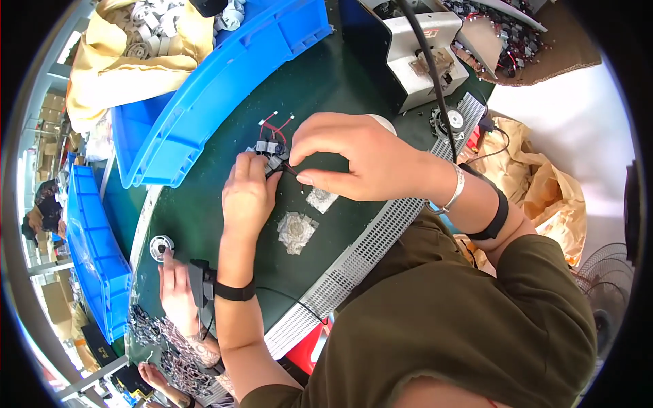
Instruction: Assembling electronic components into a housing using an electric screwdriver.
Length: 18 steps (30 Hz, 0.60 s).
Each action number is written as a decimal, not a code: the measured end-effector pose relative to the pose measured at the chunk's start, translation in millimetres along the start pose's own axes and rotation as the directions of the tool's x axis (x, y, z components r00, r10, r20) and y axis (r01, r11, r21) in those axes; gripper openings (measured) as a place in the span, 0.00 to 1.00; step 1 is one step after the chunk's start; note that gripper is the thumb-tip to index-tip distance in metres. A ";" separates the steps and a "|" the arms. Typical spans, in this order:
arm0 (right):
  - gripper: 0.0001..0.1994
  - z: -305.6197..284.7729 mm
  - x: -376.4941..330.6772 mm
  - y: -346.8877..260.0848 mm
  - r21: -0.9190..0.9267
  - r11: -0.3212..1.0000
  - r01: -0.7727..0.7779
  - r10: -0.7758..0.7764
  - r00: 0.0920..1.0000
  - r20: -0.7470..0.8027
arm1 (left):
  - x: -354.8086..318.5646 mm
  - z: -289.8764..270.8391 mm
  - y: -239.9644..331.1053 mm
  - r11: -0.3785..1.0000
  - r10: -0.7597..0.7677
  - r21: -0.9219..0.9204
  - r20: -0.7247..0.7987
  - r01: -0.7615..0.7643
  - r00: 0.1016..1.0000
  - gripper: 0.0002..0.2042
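On the green work surface (204, 211), my left hand (246, 190) is closed on a small grey-and-black part with a dark lead, perhaps a small motor. Touching its fingertips are similar small grey parts (267, 146) with thin red wires that end in white plugs. My right hand (354, 156) reaches in from the right, thumb and forefinger bent together at the dark lead (291, 168) of the part in my left hand. Below my hands lie two crumpled, whitish, translucent lumps, one nearer (296, 232) and one partly beneath my right hand (321, 198).
A blue bin (224, 88) with a yellow bag (136, 75) of white parts stands far left. A grey-white machine (425, 61) and a carton (544, 61) of wired parts are far right. A co-worker's hand (178, 292) touches a round white part (161, 247).
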State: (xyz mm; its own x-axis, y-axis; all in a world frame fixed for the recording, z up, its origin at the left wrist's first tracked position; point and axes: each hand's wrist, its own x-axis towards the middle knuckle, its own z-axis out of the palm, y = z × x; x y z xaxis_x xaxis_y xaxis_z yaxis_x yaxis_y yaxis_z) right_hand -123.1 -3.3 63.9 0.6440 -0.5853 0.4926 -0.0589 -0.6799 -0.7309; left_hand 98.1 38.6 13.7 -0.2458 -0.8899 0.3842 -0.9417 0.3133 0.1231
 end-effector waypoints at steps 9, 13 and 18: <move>0.10 1.9 -9.2 3.3 0.036 0.999 -0.033 0.035 0.999 -0.039 | -5.6 -13.9 -2.6 0.940 -0.218 -0.253 0.065 0.227 0.974 0.14; 0.09 7.0 -9.3 2.4 0.046 0.997 -0.055 0.055 0.998 0.006 | -11.0 -4.7 -9.0 0.986 -0.137 -0.084 0.094 0.146 0.986 0.15; 0.08 10.0 -9.8 5.2 0.067 0.996 -0.059 0.061 0.998 -0.017 | 5.8 -19.8 -40.2 0.396 -0.482 -0.794 0.247 0.461 0.841 0.07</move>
State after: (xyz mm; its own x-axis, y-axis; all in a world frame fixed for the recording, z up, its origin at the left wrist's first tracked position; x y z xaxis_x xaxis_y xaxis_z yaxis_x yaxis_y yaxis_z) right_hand -122.1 3.4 50.5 0.6262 -0.6330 0.4553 -0.0460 -0.6129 -0.7889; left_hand 139.1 27.4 29.0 0.1901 -0.9811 0.0373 -0.3033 -0.0226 0.9526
